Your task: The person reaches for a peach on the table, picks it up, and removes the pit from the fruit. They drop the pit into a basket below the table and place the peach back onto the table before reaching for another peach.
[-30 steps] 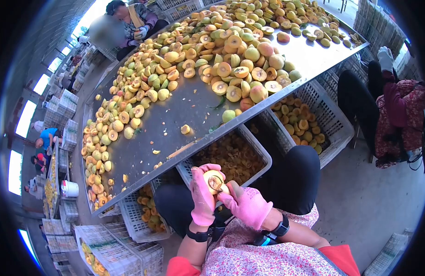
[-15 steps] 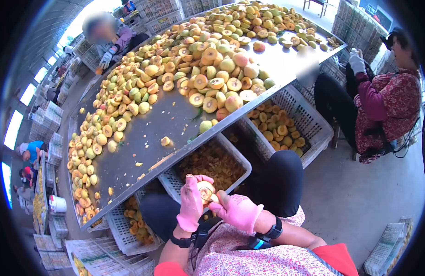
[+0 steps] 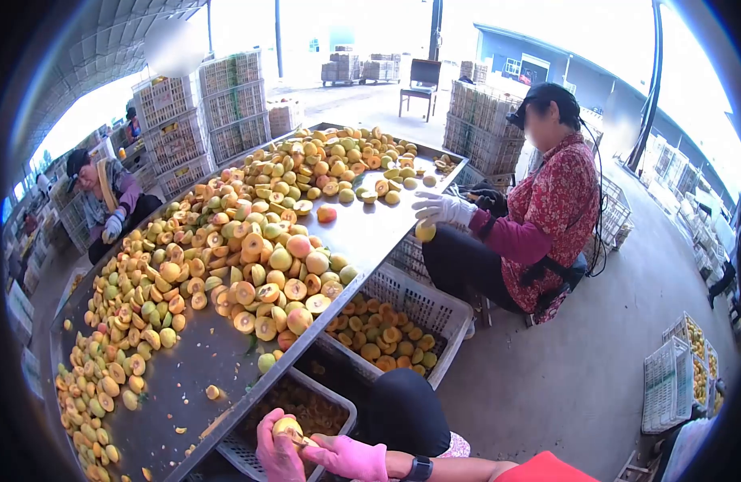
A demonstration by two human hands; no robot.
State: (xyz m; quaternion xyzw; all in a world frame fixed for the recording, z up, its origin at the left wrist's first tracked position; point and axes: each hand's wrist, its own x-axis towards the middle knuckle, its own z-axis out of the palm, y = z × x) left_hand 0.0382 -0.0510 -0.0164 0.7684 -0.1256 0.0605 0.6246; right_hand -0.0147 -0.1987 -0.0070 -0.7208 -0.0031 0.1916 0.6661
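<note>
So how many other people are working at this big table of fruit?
2: one person in a red floral top by the table's right side, one person in a dark cap by its far left side. More may be hidden.

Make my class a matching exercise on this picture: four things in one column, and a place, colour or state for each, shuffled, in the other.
1. Left hand
2. Chair
3. Co-worker on the right
4. Large white crate

A. Beyond the far end of the table
B. Low beside the table's edge, with yellowish fruit inside
C. Pink-gloved, gripping a cut fruit
D. Seated, in a patterned red top

Pairs: 1-C, 2-A, 3-D, 4-B
</note>
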